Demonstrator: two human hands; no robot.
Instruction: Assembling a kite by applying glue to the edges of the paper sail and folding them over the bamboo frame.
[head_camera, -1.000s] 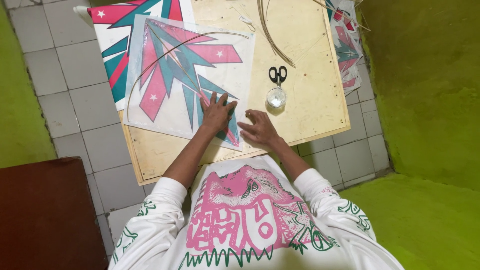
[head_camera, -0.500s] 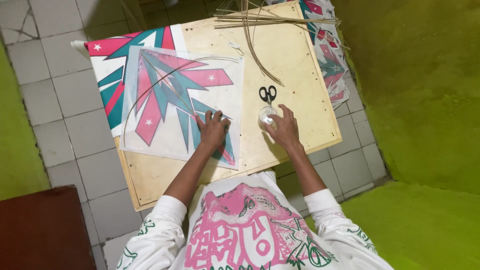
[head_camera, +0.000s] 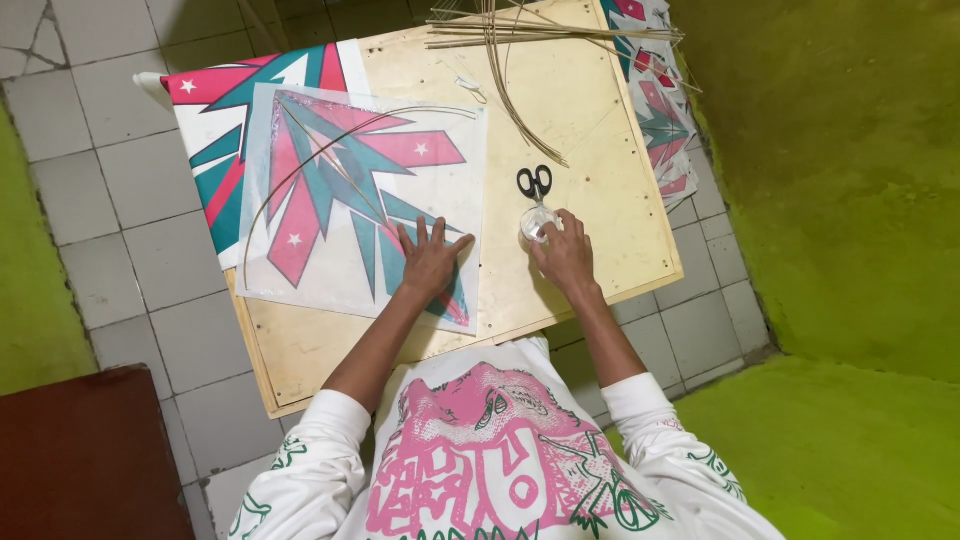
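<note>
Left hand (head_camera: 432, 262) lay spread flat, pinning the translucent kite sheet (head_camera: 365, 205) on the tabletop (head_camera: 590, 130). Right hand (head_camera: 565, 255) closed around the small clear jar (head_camera: 535, 222) beside the scissors (head_camera: 534, 183). I judged gluing not started; bamboo strips (head_camera: 520, 60) lay unattached.

One view only: the head camera looks almost straight down from above the person's own chest, so the white shirt with its pink print (head_camera: 470, 450) fills the near edge of the frame. It faces a pale plywood board (head_camera: 590, 130) lying on grey floor tiles (head_camera: 90, 180), the board turned slightly askew and running from the near centre to the far edge. The height takes in both forearms and the whole board. Green carpet (head_camera: 850, 180) fills the right side, and a dark brown wooden surface (head_camera: 80, 460) sits near left.
</note>
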